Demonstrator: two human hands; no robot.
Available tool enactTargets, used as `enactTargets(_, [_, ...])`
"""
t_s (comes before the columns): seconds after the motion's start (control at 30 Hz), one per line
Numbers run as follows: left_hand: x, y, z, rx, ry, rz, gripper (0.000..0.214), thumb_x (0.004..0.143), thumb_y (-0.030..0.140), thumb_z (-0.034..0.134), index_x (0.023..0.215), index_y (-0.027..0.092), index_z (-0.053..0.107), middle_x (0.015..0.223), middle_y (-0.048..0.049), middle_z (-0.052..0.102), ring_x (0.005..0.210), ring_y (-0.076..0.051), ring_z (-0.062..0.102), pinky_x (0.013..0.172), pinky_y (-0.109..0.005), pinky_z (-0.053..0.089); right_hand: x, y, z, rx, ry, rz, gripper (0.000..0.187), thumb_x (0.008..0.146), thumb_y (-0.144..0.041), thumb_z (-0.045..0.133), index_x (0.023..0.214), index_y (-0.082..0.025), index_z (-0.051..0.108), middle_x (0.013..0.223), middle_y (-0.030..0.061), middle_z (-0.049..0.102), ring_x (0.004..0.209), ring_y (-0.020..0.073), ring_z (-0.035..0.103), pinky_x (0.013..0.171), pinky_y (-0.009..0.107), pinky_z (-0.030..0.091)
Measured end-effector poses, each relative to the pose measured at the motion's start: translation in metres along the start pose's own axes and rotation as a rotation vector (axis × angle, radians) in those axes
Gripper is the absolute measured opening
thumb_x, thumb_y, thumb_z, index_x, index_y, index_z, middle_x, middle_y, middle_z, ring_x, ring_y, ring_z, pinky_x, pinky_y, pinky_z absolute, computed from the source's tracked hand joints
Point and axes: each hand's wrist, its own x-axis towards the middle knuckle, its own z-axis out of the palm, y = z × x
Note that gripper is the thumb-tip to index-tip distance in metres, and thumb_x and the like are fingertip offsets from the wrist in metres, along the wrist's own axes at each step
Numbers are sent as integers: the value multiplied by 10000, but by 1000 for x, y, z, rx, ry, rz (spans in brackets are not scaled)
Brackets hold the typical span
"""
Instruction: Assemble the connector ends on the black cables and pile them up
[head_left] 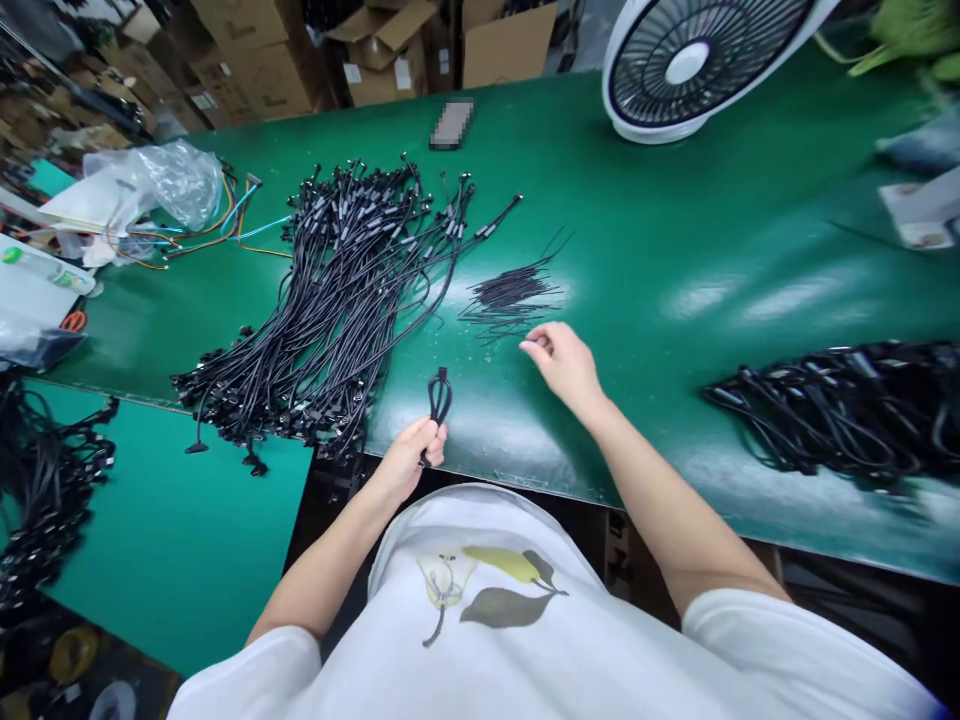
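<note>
My left hand (412,452) is closed around a folded black cable (440,398) near the table's front edge. The cable's looped end and a small connector stick up above the fingers. Farther right, my right hand (566,368) has thumb and fingertips pinched together at the near edge of a pile of thin black wire ties (511,290). One tie's end appears to run into that pinch. To the left of the ties lies a big heap of black cables (337,290), with connectors at both ends.
Finished-looking coiled black cables (847,410) lie in a row at the right. A white fan (686,62) and a phone (451,125) are along the back. Plastic bags (169,180) and coloured wires (240,212) sit at the left, with more cables (52,490) on a lower green surface.
</note>
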Motion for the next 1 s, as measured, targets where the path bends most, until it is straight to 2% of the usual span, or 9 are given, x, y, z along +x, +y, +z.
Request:
enactTargets(0.1, [4, 3, 5, 32, 7, 15, 441, 676, 503, 759, 713, 132, 525, 533, 73, 356, 468, -33, 286, 478, -196, 220, 28, 32, -15, -407, -16, -2, 129, 839, -298, 565, 851, -172, 583, 924, 97, 579, 793, 198, 531, 731, 329, 432])
enactTargets(0.2, [6, 4, 7, 40, -9, 15, 435, 685, 505, 751, 725, 125, 541, 538, 65, 369, 474, -40, 313, 483, -200, 227, 37, 39, -20, -519, -133, -19, 94, 834, -238, 538, 774, -173, 570, 873, 95, 587, 758, 197, 525, 681, 311, 404])
enactTargets(0.27, [6, 4, 9, 25, -4, 26, 436, 691, 504, 748, 763, 113, 567, 535, 70, 357, 465, -36, 295, 479, -201, 218, 31, 35, -23, -521, -108, -26, 89, 833, -232, 526, 779, -171, 563, 873, 102, 593, 747, 198, 527, 657, 306, 389])
enactTargets(0.37, [5, 6, 14, 7, -19, 28, 454, 716, 485, 736, 920, 104, 598, 545, 76, 359, 458, -37, 276, 476, -202, 207, 5, 17, -20, -347, -99, -28, 99, 849, -252, 507, 844, -171, 564, 826, 79, 609, 689, 176, 540, 638, 288, 394])
enactTargets(0.5, [9, 3, 25, 25, -101, 47, 580, 762, 479, 694, 1209, 147, 532, 571, 82, 369, 473, -51, 292, 491, -206, 216, -47, -27, 2, 99, -379, -129, 157, 889, -303, 486, 916, -188, 591, 769, 11, 617, 599, 126, 548, 613, 249, 421])
enactTargets(0.57, [14, 0, 25, 112, -78, 108, 579, 792, 492, 650, 1240, 142, 540, 584, 74, 381, 489, -58, 309, 501, -214, 231, -69, -48, 15, 94, -402, -251, 162, 902, -280, 473, 862, -186, 598, 744, 3, 597, 610, 117, 537, 596, 231, 403])
enactTargets(0.8, [18, -3, 8, 390, 66, 276, 556, 836, 460, 566, 1272, 114, 559, 611, 56, 441, 497, -61, 342, 502, -228, 254, -81, -77, 17, -639, -41, -1012, 232, 942, -163, 449, 789, -153, 623, 712, 41, 581, 659, 154, 482, 619, 309, 312])
enactTargets(0.9, [16, -1, 2, 357, 51, 228, 476, 810, 465, 586, 1120, 105, 624, 567, 68, 406, 482, -58, 342, 494, -222, 264, -73, -84, 11, -730, -83, -1277, 214, 932, -135, 444, 957, -96, 653, 1063, 133, 638, 948, 207, 534, 745, 331, 350])
enactTargets(1.0, [14, -2, -2, 337, 34, 148, 305, 784, 423, 611, 830, 122, 628, 528, 68, 399, 473, -58, 348, 489, -217, 278, -69, -95, 11, -798, -205, -1363, 273, 935, -132, 404, 1072, -72, 631, 1270, 176, 557, 1155, 268, 464, 861, 374, 341])
